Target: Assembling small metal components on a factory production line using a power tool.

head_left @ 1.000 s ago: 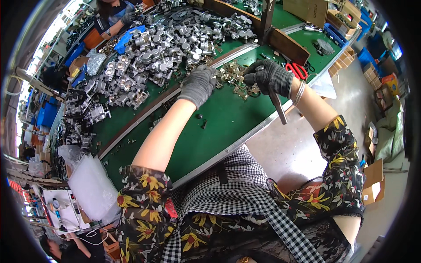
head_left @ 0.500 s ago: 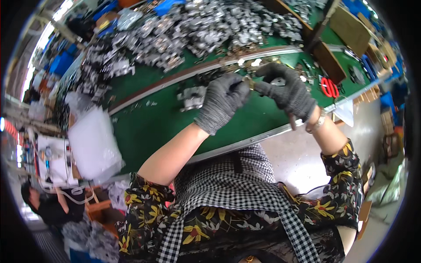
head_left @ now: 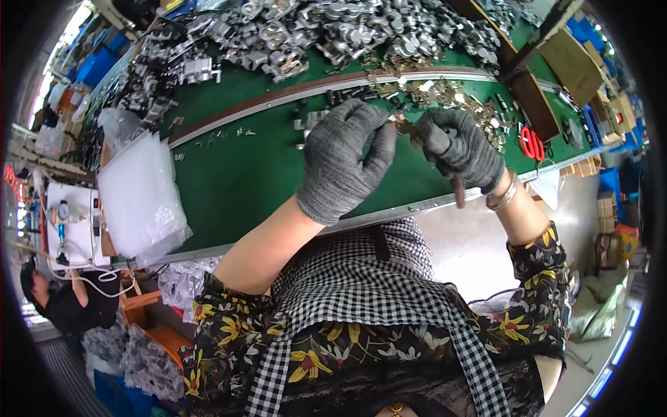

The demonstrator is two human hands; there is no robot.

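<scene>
Both my hands wear grey knitted gloves and meet above the green tabletop (head_left: 257, 181). My left hand (head_left: 342, 163) is curled, with its thumb and fingertips pinching the end of a small brass-coloured metal part (head_left: 411, 131). On the other side of that part, my right hand (head_left: 464, 147) is closed. From the bottom of its fist sticks a brown handle (head_left: 459, 192); the rest of that tool is hidden by the glove. Partly behind my left hand lies a silver metal casting (head_left: 303, 124).
A large heap of silver castings (head_left: 278, 38) lies beyond a metal-edged rail (head_left: 278, 97). Small brassy parts (head_left: 458, 97) are scattered near my right hand, with red-handled scissors (head_left: 532, 144) farther right. White foam sheets (head_left: 139, 201) lie left. A person (head_left: 73, 299) is at far left.
My left hand has turned, its fingers more arched, and has come slightly nearer me. My right fist has tightened and lowered a little. The whole view has shifted slightly.
</scene>
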